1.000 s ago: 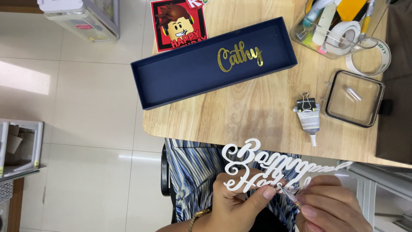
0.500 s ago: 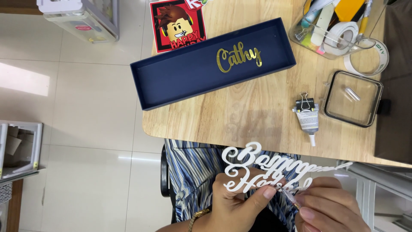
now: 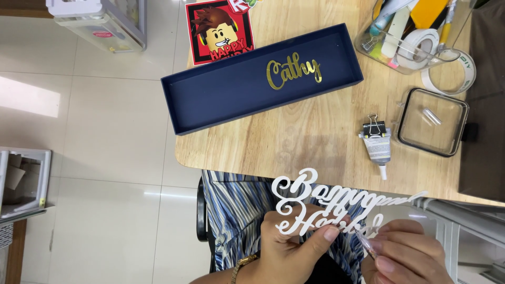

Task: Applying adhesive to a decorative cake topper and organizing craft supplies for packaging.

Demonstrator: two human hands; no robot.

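Observation:
My left hand (image 3: 292,252) pinches a white cut-out of cursive lettering (image 3: 315,202) from below, holding it over my lap in a striped garment (image 3: 236,210). My right hand (image 3: 405,257) grips a thin clear stick (image 3: 365,244) whose tip touches the lower right of the lettering. On the wooden table (image 3: 310,142) above lies a long navy box lid (image 3: 260,79) with a gold cursive cut-out (image 3: 292,72) inside it.
A small glue tube with a binder clip (image 3: 377,144) lies near the table's front edge. To the right sit a clear square lid (image 3: 432,122), a tape roll (image 3: 448,73) and a clear tray of tools (image 3: 405,31). A cartoon card (image 3: 220,31) is behind the box. Tiled floor lies left.
Almost nothing differs: the hands and the white lettering stay in the same place, with only a slight shift of the fingers.

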